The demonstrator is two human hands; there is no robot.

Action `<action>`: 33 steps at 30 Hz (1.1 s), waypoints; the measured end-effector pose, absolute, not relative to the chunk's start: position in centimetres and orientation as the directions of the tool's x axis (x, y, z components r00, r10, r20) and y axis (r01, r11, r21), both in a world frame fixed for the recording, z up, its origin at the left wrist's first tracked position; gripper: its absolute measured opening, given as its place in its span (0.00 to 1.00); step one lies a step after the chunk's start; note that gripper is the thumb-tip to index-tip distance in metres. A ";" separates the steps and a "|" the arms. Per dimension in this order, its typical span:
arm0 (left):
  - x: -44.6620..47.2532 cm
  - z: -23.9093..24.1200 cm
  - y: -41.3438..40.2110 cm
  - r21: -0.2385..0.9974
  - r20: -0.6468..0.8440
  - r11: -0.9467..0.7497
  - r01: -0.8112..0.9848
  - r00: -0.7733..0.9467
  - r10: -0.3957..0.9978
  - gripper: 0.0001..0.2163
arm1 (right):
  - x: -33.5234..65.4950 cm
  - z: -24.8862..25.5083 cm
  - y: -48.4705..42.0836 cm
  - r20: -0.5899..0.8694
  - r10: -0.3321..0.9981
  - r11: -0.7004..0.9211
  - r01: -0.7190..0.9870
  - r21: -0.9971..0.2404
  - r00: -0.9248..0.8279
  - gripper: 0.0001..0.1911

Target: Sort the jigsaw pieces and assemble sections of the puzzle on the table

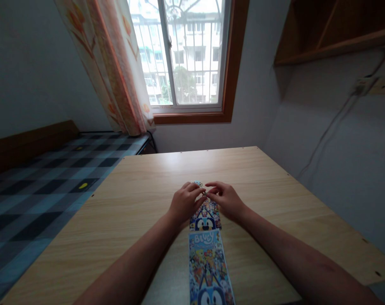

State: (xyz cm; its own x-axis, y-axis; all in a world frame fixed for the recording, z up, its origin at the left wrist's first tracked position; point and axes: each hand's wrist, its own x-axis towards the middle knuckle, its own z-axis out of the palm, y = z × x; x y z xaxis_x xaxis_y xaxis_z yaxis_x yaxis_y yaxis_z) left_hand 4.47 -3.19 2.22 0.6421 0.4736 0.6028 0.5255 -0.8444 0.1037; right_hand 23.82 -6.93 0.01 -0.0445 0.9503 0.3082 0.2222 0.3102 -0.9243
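Observation:
Over the far end of a partly covered picture puzzle [206, 221], my left hand [186, 201] and my right hand [228, 200] meet at the fingertips. Between them is a small puzzle piece [204, 194], pinched by the fingers of both hands; its print is too small to make out. Just past my left fingertips lies a light blue bit of the puzzle [198, 183]. The puzzle shows a blue cartoon dog's face amid many small figures. Nearer to me, a printed sheet [208, 258] titled "Bluey" bears a like picture and lies flat, close to the puzzle's near edge.
Both lie on a pale wooden table [148, 178]. A bed with a checked cover [93, 163] stands along the left side. Beyond the table are a window [195, 63] and a flowered curtain [112, 63]. A wooden shelf [338, 44] and a cable [327, 129] are on the right wall.

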 end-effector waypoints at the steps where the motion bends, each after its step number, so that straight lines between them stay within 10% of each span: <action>1: 4.4 2.3 -3.2 0.092 0.604 -0.845 0.527 0.645 0.468 0.08 | 23.8 0.0 -6.9 0.301 0.952 0.305 0.211 -0.929 -0.052 0.20; 14: 2.1 2.8 -0.6 0.189 0.494 -0.505 0.842 0.363 0.790 0.10 | 25.2 1.2 -6.8 0.380 0.925 0.303 0.568 -0.765 0.018 0.13; 33: 2.1 3.1 -1.3 0.189 0.416 -0.523 0.831 0.415 0.809 0.12 | 26.2 2.3 -8.0 0.253 0.922 0.379 0.817 -0.433 -0.293 0.13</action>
State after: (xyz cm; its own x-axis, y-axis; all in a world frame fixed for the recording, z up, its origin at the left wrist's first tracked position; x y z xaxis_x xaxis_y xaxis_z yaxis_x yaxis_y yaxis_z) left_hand 2.06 -1.26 3.11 0.4152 0.8091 0.4159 0.8310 -0.5234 0.1885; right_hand 26.20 -8.02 2.28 -0.2935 0.9217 0.2535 0.8174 0.3795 -0.4334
